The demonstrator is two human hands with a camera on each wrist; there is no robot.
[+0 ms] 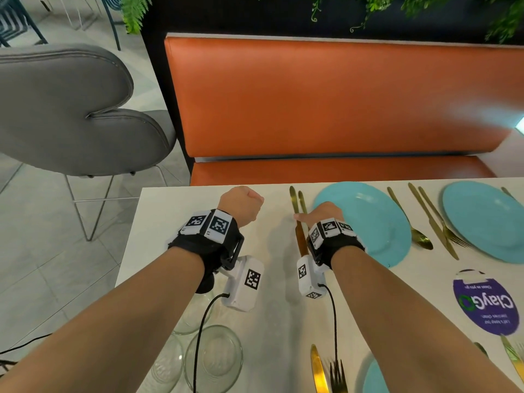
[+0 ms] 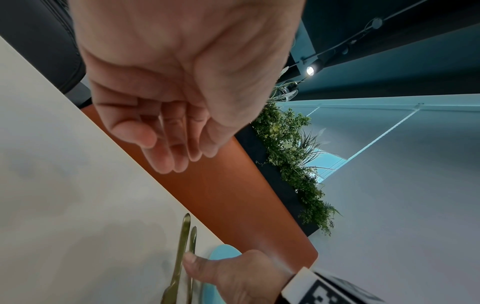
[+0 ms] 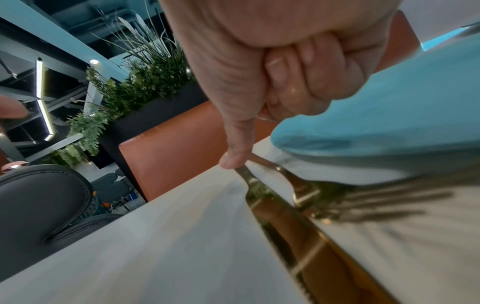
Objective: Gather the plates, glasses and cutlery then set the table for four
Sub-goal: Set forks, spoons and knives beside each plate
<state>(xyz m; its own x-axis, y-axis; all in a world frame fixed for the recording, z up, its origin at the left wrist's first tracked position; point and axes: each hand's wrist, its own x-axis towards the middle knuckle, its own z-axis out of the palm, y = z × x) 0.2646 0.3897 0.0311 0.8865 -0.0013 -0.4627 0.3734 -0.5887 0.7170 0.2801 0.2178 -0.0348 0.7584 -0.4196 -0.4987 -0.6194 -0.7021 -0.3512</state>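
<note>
My right hand is at the left rim of a teal plate. Its fingers are curled into the palm, and its straight thumb presses on a gold knife lying beside a gold fork. The pair lies flat on the white table. My left hand hovers to their left near the far edge, fingers loosely curled and holding nothing. A second teal plate has a gold spoon, knife and fork to its left.
Clear glasses stand at the near left under my left forearm. A third teal plate with a knife and fork is at the near edge. A purple sign lies right. An orange bench and a grey chair border the table.
</note>
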